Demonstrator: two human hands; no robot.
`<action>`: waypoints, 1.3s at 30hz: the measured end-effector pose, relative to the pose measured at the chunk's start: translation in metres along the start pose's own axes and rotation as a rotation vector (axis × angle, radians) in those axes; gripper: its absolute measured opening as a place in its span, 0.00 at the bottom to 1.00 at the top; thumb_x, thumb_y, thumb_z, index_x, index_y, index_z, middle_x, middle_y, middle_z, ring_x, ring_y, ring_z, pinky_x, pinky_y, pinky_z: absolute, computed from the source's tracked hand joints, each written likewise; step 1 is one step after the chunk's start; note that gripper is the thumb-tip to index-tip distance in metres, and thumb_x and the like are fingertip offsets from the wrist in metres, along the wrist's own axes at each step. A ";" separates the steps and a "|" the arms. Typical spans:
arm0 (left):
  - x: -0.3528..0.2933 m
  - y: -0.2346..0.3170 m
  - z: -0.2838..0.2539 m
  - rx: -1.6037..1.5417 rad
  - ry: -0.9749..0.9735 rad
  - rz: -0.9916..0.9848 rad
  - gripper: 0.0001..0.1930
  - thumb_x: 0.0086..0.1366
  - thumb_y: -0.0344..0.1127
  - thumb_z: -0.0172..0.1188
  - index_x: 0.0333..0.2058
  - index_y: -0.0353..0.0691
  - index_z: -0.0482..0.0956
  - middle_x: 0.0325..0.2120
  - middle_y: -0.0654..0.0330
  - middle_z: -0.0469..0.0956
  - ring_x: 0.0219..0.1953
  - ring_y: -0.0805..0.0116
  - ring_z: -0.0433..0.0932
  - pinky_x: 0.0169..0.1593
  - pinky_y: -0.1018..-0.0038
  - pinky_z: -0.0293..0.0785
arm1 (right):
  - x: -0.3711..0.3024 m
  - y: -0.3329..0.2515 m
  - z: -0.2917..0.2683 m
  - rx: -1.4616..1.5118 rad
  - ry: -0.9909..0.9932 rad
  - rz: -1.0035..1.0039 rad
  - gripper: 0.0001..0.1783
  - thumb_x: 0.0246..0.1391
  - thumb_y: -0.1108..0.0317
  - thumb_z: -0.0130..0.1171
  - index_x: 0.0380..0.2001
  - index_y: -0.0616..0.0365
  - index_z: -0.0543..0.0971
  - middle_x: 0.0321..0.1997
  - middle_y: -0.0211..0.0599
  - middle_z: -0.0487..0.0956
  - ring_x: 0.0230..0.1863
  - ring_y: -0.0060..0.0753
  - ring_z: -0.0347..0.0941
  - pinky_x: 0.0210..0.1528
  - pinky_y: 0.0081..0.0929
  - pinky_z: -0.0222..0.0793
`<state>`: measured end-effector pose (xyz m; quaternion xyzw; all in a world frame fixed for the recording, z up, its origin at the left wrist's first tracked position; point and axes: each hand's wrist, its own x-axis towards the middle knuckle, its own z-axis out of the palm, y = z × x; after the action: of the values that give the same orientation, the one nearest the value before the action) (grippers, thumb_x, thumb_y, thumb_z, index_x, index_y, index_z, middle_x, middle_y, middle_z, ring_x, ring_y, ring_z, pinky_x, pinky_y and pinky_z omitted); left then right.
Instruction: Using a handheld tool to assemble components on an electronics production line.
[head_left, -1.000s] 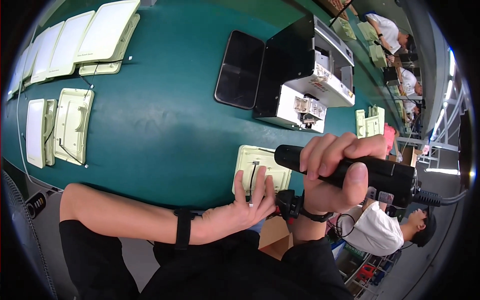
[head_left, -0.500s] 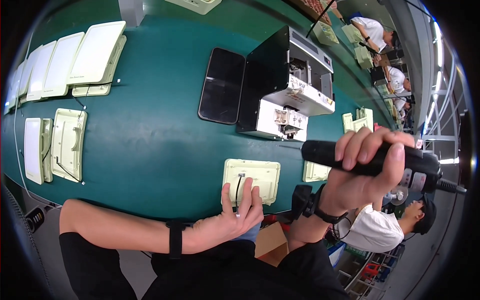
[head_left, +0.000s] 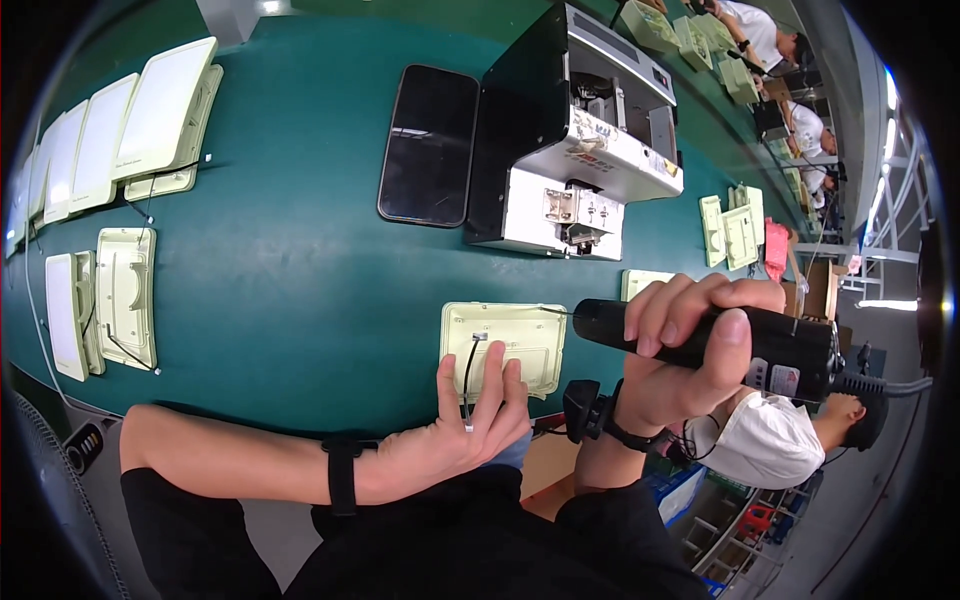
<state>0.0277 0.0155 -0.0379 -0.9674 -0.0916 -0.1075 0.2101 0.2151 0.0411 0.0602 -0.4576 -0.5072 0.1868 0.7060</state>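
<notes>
A cream plastic cover lies near the table's front edge, its inner side facing up. Spread fingers of my left hand rest on its near part. A short black cable with a white plug runs from the cover's middle down between those fingers. My right hand is wrapped round a black electric screwdriver, held nearly level. Its thin bit points left, with the tip over the cover's far right corner; whether it touches a screw is too small to tell.
Beyond the cover stand a black-and-silver machine and a flat black phone-like slab. White-faced panels overlap at far left, near another open cover. More cream parts lie right. A co-worker sits at right.
The screwdriver has come left and slightly down, bringing its bit to the cover's corner. My left hand stays on the cover. The view has shifted a little.
</notes>
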 end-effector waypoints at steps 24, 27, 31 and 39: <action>-0.030 -0.002 -0.061 0.076 -0.119 -0.040 0.32 0.64 0.44 0.51 0.65 0.35 0.71 0.49 0.54 0.75 0.53 0.53 0.75 0.47 0.54 0.82 | 0.041 -0.067 0.050 0.054 0.094 -0.195 0.09 0.64 0.66 0.55 0.40 0.56 0.68 0.19 0.33 0.66 0.14 0.25 0.61 0.17 0.28 0.62; -0.036 -0.004 -0.066 0.035 -0.148 -0.085 0.33 0.64 0.44 0.51 0.66 0.35 0.70 0.50 0.54 0.75 0.53 0.53 0.75 0.48 0.54 0.82 | 0.051 -0.071 0.061 0.034 0.113 -0.141 0.10 0.63 0.67 0.56 0.41 0.57 0.67 0.18 0.34 0.66 0.14 0.26 0.62 0.16 0.29 0.63; -0.040 -0.007 -0.064 0.033 -0.112 -0.052 0.33 0.64 0.43 0.51 0.66 0.35 0.70 0.51 0.53 0.74 0.54 0.53 0.74 0.48 0.54 0.82 | 0.022 -0.066 0.050 0.027 0.106 -0.046 0.09 0.65 0.65 0.54 0.42 0.56 0.68 0.19 0.32 0.65 0.15 0.25 0.61 0.17 0.28 0.61; -0.027 -0.005 -0.037 0.104 -0.146 -0.047 0.33 0.63 0.42 0.51 0.65 0.35 0.71 0.51 0.53 0.74 0.54 0.52 0.75 0.47 0.55 0.82 | -0.005 -0.056 0.005 0.027 0.048 -0.075 0.11 0.68 0.59 0.48 0.42 0.55 0.70 0.20 0.29 0.63 0.16 0.23 0.59 0.19 0.25 0.59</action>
<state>-0.0061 0.0009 -0.0096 -0.9581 -0.1347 -0.0366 0.2502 0.1972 0.0114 0.1044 -0.4328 -0.5044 0.1562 0.7307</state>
